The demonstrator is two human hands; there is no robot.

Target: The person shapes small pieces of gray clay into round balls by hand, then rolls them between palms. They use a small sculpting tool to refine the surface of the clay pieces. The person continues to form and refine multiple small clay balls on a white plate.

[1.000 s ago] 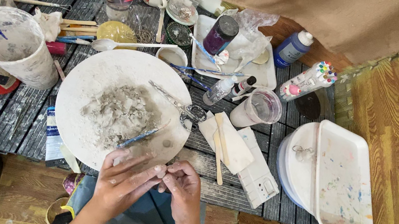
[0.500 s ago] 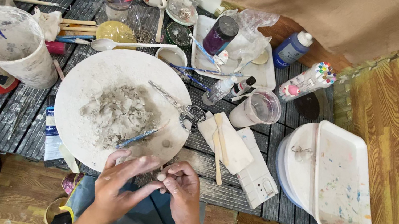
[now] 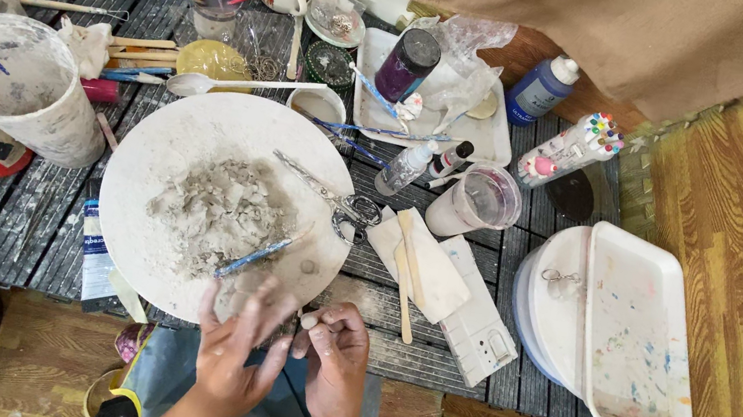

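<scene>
My left hand (image 3: 234, 355) hovers at the near rim of a round white board (image 3: 161, 153), fingers spread and blurred, holding nothing I can make out. My right hand (image 3: 333, 355) is beside it, fingers curled around a small pale lump of clay (image 3: 308, 321) pinched at the fingertips. On the board lies a heap of grey clay scraps (image 3: 220, 213), a blue-handled tool (image 3: 255, 255) and a pair of scissors (image 3: 329, 193). The two hands almost touch over the table's front edge.
A plaster-smeared white bucket (image 3: 15, 84) stands left. A wooden stick (image 3: 405, 274) on white slabs lies right of the board, a cloudy cup (image 3: 478, 201) behind them. White trays (image 3: 637, 333) are stacked at the right. Brushes, jars and paint bottles crowd the back.
My left hand has lifted off my right and opened its fingers wide. My right hand stays in place with the clay lump now showing at its fingertips.
</scene>
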